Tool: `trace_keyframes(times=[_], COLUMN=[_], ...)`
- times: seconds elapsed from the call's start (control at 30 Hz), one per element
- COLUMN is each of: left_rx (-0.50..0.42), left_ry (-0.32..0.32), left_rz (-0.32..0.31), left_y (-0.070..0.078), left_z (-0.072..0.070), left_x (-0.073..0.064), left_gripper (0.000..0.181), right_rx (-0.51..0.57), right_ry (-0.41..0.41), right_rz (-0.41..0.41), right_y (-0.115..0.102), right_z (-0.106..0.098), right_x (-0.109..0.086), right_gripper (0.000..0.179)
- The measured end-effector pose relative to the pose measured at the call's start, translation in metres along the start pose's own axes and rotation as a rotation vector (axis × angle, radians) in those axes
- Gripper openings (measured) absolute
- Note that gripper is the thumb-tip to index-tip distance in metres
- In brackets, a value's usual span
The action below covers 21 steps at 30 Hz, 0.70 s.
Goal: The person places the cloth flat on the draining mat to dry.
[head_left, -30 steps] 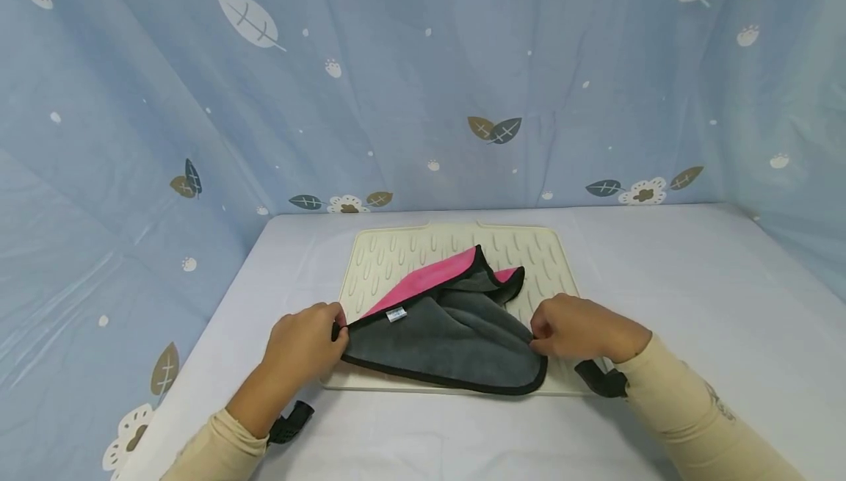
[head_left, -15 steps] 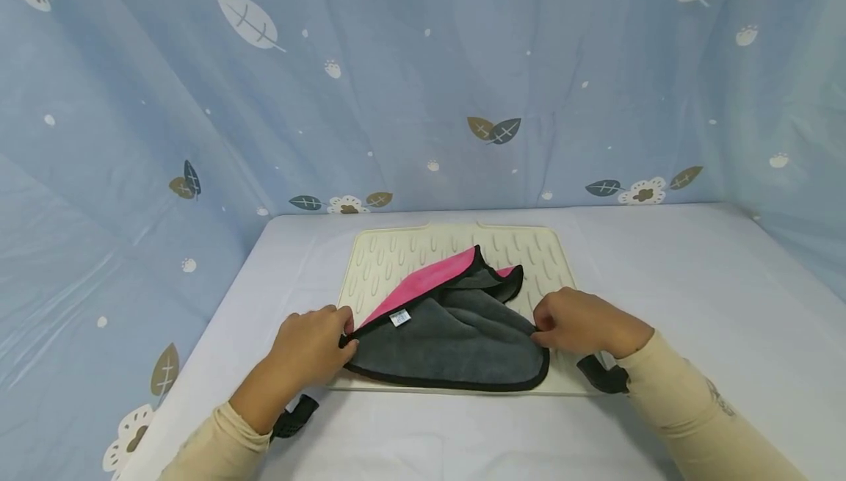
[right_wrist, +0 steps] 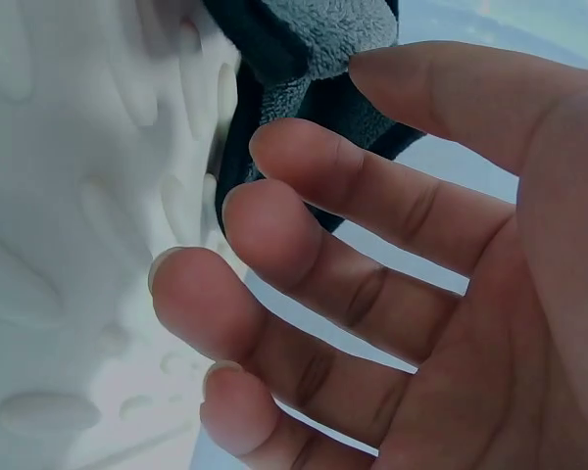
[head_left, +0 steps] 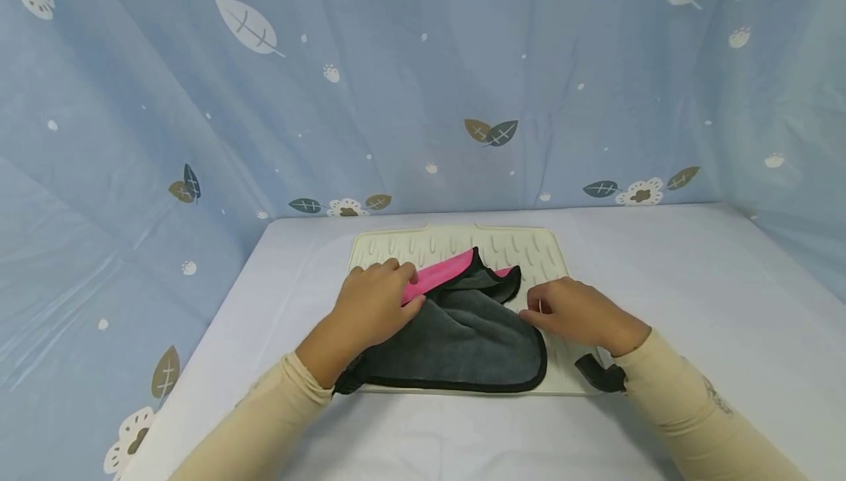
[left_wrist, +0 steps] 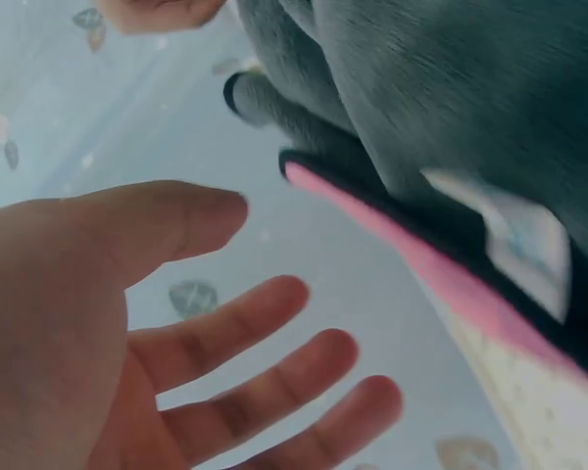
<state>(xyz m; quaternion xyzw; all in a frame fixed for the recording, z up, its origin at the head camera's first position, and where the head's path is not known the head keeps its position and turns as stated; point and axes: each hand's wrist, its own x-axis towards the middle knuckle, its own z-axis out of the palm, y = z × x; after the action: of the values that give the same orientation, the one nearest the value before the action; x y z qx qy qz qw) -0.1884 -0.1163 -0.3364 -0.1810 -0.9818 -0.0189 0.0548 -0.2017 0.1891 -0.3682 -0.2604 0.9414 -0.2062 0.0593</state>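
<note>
Cream tray (head_left: 529, 247) bears rumpled grey-pink cloth (head_left: 465, 345); left grip (head_left: 371, 302), right grip (head_left: 576, 312) both released.

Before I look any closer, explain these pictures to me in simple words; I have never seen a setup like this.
There is no machine here, just a person's bare left hand and right hand, with beige sleeves. The wide picture comes from a camera worn on the head; each close-up comes from a camera on one wrist. A soft grey cloth with a pink reverse and black edging lies rumpled on a cream mat with raised oval bumps, on a white-covered table. Behind it hangs a blue curtain printed with leaves and flowers. Nothing is gripped: the left hand is spread open, and the right hand is loosely open at the cloth's edge; whether it touches is hard to tell.
</note>
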Motion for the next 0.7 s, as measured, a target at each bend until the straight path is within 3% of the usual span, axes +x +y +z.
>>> trace_keyframes(times=[0.2,0.37,0.53,0.7], left_rx=[-0.018,-0.022,-0.041,-0.049], left_ry=[0.006,-0.009,0.008,0.089], left_rz=[0.041,0.031,0.039,0.063], left_y=[0.025,0.033,0.035,0.034], left_z=[0.011,0.027,0.039,0.045], left_x=[0.035,0.058,0.070,0.074], left_gripper=[0.035,0.044,0.041,0.028], right_rx=[0.001,-0.002,-0.001,0.003], right_ry=[-0.008,-0.010,-0.028,-0.028], right_rz=[0.016,0.009,0.033,0.024], right_y=[-0.001,-0.001,-0.001,-0.001], right_z=[0.003,0.006,0.010,0.009], right_x=[0.000,0.003,0.004,0.002], right_gripper=[0.019,0.018,0.017,0.017])
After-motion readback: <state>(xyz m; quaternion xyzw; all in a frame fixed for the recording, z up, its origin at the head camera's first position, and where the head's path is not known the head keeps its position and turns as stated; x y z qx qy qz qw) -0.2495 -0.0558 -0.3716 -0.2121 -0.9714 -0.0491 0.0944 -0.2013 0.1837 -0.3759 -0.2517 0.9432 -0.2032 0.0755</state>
